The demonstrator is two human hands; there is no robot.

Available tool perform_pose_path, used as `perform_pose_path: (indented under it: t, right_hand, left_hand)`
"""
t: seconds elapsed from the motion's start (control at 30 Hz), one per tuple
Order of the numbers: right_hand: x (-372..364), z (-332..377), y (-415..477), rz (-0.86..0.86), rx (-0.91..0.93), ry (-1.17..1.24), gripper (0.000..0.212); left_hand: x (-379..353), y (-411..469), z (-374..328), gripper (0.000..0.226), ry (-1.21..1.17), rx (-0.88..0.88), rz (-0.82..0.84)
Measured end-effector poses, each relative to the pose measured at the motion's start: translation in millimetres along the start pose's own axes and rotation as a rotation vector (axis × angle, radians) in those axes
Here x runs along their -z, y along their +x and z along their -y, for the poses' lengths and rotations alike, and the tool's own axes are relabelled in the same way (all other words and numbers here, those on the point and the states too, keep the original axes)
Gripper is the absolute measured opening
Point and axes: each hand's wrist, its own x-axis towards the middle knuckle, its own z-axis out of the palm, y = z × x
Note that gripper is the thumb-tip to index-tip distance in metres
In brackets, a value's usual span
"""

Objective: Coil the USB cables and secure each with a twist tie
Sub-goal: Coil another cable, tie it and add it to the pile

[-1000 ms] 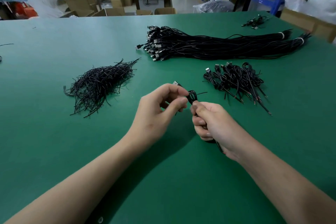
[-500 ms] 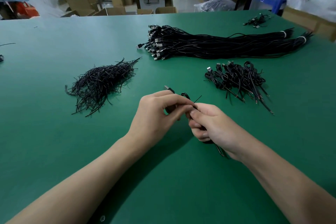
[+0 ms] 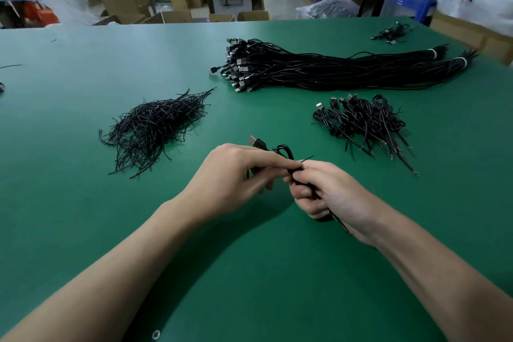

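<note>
Both hands meet just above the green table [image 3: 83, 230]. The left hand [image 3: 236, 175] curls its fingers and pinches a small coiled cable [image 3: 284, 150] — the plug pokes out past the knuckles. The right hand [image 3: 333, 194] wraps tight round the cable's tail. A thin twist tie [image 3: 307, 158] sticks out where the fingertips touch (I cannot tell which hand pinches it). Loose ties [image 3: 155, 125] lie to the left — a heap of coiled cables [image 3: 361, 122] to the right.
</note>
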Motion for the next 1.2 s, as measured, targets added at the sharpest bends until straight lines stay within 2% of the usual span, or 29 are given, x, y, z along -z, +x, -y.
perform_pose_path:
  t: [0.1, 0.23, 0.33, 0.43, 0.57, 0.67, 0.77, 0.83, 0.93, 0.97, 1.03, 1.13, 1.2]
  right_hand:
    - [1, -2, 0, -0.018, 0.032, -0.049, 0.021]
    - [-2, -8, 1, -0.028, 0.106, -0.120, 0.027]
    - [-5, -8, 1, -0.012, 0.157, -0.146, 0.042]
    - [-7, -7, 1, -0.026, 0.174, -0.203, 0.044]
    - [-7, -10, 2, -0.050, 0.166, -0.276, 0.035]
    - [-5, -10, 3, -0.052, 0.155, -0.269, 0.031]
    - [-4, -8, 3, -0.065, 0.150, -0.273, 0.030]
    - [-2, -6, 1, -0.087, 0.148, -0.241, 0.031]
    - [1, 0, -3, -0.089, 0.164, -0.091, 0.029]
    - [2, 2, -4, -0.081, 0.169, -0.035, 0.029]
    - [0, 5, -6, -0.048, 0.170, 0.040, 0.028]
    - [-7, 7, -7, 0.052, 0.169, 0.079, 0.028]
    - [-10, 8, -9, 0.114, 0.161, 0.057, 0.031]
  left_hand:
    - [1, 0, 1, 0.026, 0.003, 0.032, 0.070]
    - [3, -1, 5, 0.024, -0.125, 0.076, 0.096]
    - [3, -2, 4, 0.022, -0.150, 0.078, 0.108]
    - [7, 0, 3, 0.022, -0.050, 0.041, 0.146]
    - [17, 2, -1, 0.022, 0.167, -0.026, 0.181]
    - [19, 3, -4, 0.029, 0.320, -0.099, 0.138]
    - [15, 1, -1, 0.034, 0.366, -0.136, 0.066]
    - [10, -2, 2, 0.039, 0.239, -0.095, -0.058]
    - [4, -1, 6, 0.055, -0.219, 0.119, -0.334]
    - [3, 1, 6, 0.056, -0.355, 0.200, -0.376]
    - [1, 3, 6, 0.054, -0.544, 0.292, -0.294]
    - [-6, 1, 3, 0.065, -0.653, 0.266, -0.003]
    - [-9, 0, -2, 0.064, -0.706, 0.248, 0.125]
